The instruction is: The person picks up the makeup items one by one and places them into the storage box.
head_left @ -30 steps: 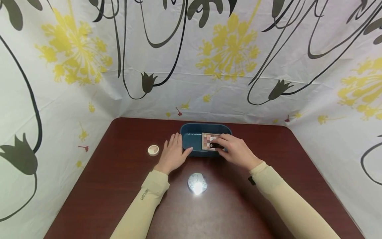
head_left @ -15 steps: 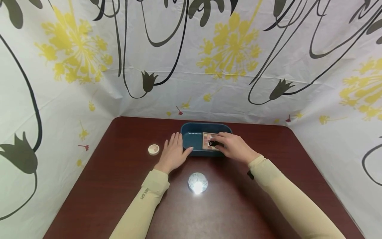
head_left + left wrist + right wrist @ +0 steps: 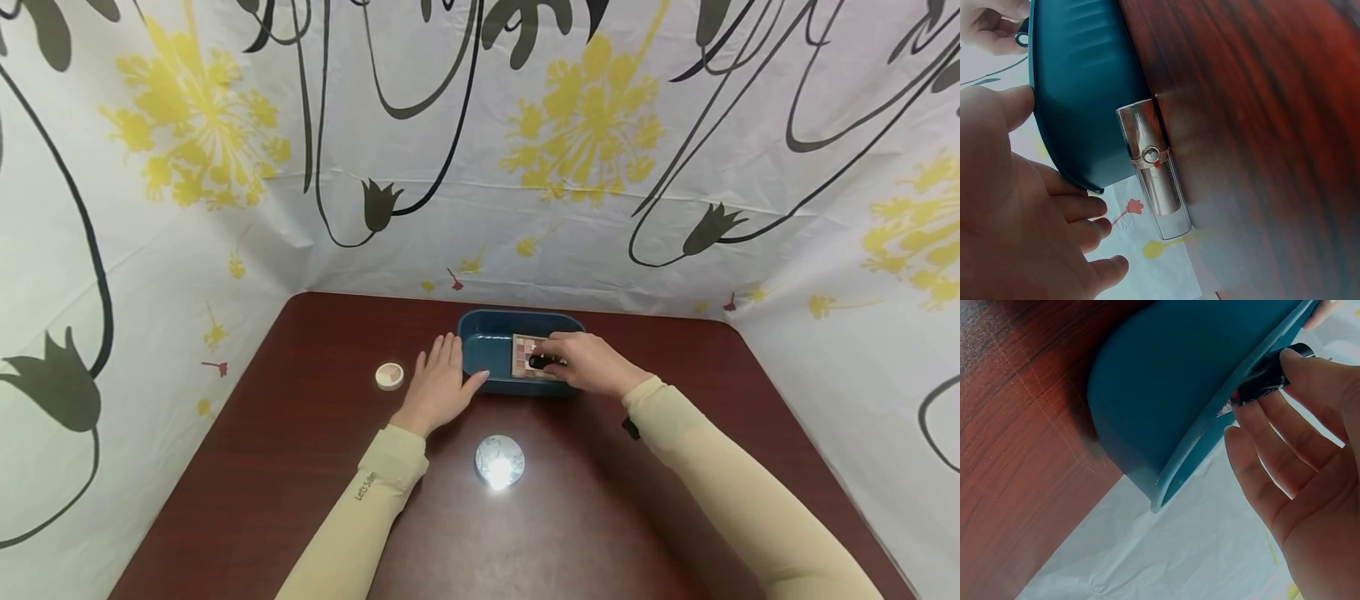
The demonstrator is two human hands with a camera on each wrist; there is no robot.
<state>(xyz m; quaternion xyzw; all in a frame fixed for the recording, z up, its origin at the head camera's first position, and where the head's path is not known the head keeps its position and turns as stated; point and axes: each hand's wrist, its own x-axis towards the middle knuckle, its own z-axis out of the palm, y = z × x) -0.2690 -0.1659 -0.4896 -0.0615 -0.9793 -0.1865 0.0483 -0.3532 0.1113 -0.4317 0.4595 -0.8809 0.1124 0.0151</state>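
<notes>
The right hand (image 3: pixel 592 362) pinched a black tube (image 3: pixel 1266 376) between thumb and fingers, while the left hand (image 3: pixel 437 383) lay flat with its fingers straight and its thumb touching the rim of the blue basin (image 3: pixel 487 354) at its left end. The right hand was plainly the nearer to the tube, which it held over the right part of the basin. The tube's long axis ran roughly left to right, along the basin's length, with its round end facing the left hand across the bare left part of the basin floor. Directly beneath it in the head view, inside the basin, was a colour palette (image 3: pixel 522 355), partly covered by the right hand (whether tube and palette touched, I could not tell). Close to the left fingers, outside the basin, a clear and gold tube (image 3: pixel 1154 169) showed only in the left wrist view and seemed to lie on its side. Farther out on the tabletop (image 3: pixel 330 350), a small round pot (image 3: pixel 389 377) sat just left of the left hand, and a shiny disc (image 3: pixel 500 454) lay nearer the person, between the two forearms.
</notes>
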